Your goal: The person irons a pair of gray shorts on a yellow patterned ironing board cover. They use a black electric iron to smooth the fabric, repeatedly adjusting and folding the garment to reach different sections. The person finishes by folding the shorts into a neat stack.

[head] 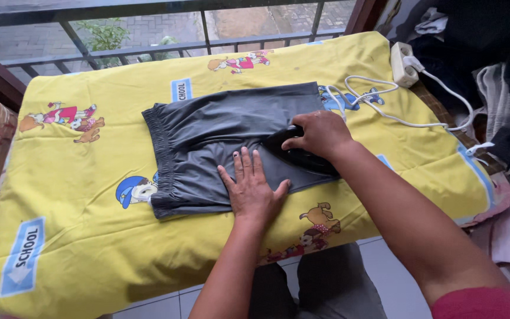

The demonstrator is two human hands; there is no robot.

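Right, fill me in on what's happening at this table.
A person is ironing dark grey shorts laid flat on a yellow cartoon-print sheet that covers the surface. The right hand grips a black iron resting on the shorts, and the left hand lies flat on the fabric beside it, fingers spread. A white cord runs from the iron's side to a white power strip at the far right corner.

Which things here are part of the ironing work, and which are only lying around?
In use: left hand flat on grey shorts; right hand gripping black iron; yellow cartoon sheet; white cord; white socket block.
Lying about: pile of clothes on the right.
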